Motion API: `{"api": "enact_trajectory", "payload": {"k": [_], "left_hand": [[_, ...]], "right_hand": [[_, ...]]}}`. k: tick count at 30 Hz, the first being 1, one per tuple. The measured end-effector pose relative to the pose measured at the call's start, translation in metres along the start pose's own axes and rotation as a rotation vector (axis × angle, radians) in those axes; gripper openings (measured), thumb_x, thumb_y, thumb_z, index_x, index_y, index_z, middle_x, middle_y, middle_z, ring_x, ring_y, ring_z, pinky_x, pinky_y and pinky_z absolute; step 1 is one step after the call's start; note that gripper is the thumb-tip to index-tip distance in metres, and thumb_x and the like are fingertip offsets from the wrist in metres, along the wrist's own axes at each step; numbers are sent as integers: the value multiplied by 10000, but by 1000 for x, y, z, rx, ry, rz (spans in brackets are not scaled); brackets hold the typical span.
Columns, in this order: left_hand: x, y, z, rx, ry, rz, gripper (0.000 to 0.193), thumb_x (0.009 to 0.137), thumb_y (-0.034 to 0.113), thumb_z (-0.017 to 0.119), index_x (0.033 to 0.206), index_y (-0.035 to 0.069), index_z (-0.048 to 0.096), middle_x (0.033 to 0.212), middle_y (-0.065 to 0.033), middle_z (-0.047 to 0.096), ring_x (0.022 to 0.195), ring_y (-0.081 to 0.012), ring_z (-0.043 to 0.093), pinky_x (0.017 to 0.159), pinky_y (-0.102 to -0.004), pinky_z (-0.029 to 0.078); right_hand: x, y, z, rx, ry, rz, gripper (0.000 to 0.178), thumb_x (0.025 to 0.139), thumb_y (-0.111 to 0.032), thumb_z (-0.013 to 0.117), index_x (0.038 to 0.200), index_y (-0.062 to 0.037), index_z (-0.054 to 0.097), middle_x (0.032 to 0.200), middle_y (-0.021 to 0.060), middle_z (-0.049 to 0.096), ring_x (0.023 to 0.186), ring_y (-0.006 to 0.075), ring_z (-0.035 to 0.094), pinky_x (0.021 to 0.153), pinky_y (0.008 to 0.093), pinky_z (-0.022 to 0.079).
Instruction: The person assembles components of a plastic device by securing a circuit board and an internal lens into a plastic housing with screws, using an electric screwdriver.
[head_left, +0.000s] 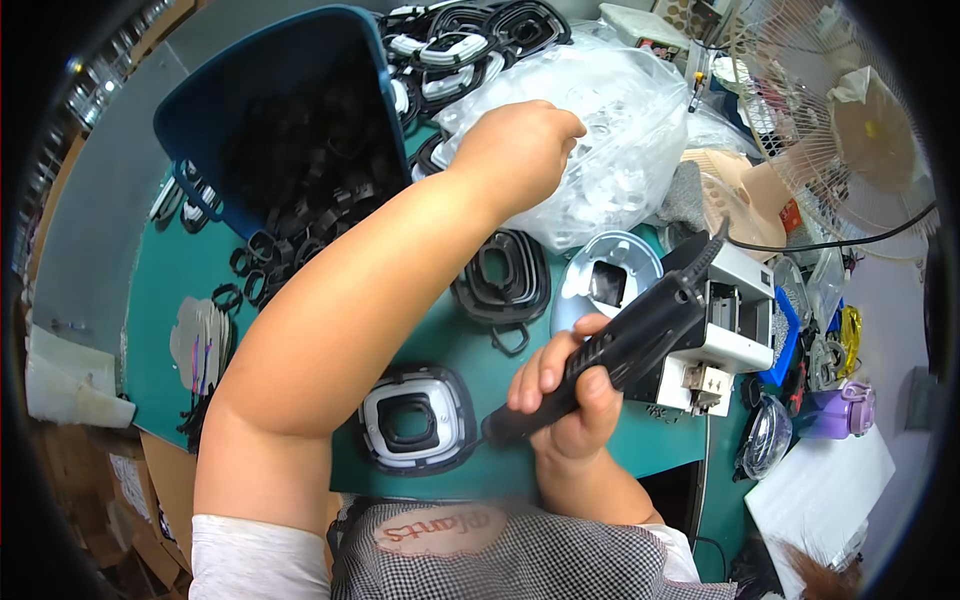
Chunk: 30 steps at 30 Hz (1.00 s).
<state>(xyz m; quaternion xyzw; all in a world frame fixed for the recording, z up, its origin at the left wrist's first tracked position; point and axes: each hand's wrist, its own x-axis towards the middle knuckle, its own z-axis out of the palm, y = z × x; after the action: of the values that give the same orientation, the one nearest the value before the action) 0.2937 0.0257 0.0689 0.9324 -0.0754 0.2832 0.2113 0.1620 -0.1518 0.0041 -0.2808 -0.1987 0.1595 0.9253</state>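
Bench (640,442) green, crowded along its far side. Right hand (574,436) at near centre, fingers wrapped around a black handheld power tool (645,335). Tool slants: cord end far right, narrow end near left, right beside the right edge of a black-and-white square frame (379,420). Whether tip and frame touch, cannot tell. Frame lies flat on near part of bench, dark opening in its middle.

Left arm reaches across to the far side. Left hand (520,150) over near-left edge of a clear plastic bag (620,115) of transparent parts; fingers curled, tips hidden; cannot tell if they grip anything.

Between the hands: stacked black frames (520,305); right of these, a pale blue bowl (637,262) with a dark square-looking piece inside. Far left: tilted blue bin (200,100), small black rings (263,268) at its mouth. Right: white-and-black machine (747,345), farther right a purple bottle (828,412).
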Motion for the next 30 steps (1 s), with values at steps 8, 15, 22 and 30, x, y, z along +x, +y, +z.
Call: {"api": "enact_trajectory", "payload": {"k": [8,15,22,30], "left_hand": [[57,-17,60,323,-330,-209,250,850,84,540,1049,120,688,1161,-128,639,1032,-304,639,849,-415,528],[62,-20,53,342,-382,-218,264,855,133,584,1112,81,615,1023,-143,689,965,-313,667,788,-424,530],[-4,6,-42,-273,-172,-349,290,870,195,665,1136,88,620,755,-14,618,663,-93,544,615,-264,458],[-151,35,-112,-303,-157,-597,134,823,83,727,889,25,627,716,7,618,639,-40,534,578,-214,442]], "right_hand": [[-3,-3,0,229,22,118,515,863,-142,680,1271,-18,391,812,150,575,678,244,625,648,383,553],[1,-6,3,200,52,143,485,858,-127,674,1241,-17,397,821,138,583,681,215,623,637,343,537],[1,1,-3,207,24,98,476,899,-199,643,1262,-17,396,820,132,559,654,226,612,618,364,544],[-6,13,-3,150,37,228,459,908,-271,621,1247,-28,429,781,113,531,591,216,579,557,373,530]]}}
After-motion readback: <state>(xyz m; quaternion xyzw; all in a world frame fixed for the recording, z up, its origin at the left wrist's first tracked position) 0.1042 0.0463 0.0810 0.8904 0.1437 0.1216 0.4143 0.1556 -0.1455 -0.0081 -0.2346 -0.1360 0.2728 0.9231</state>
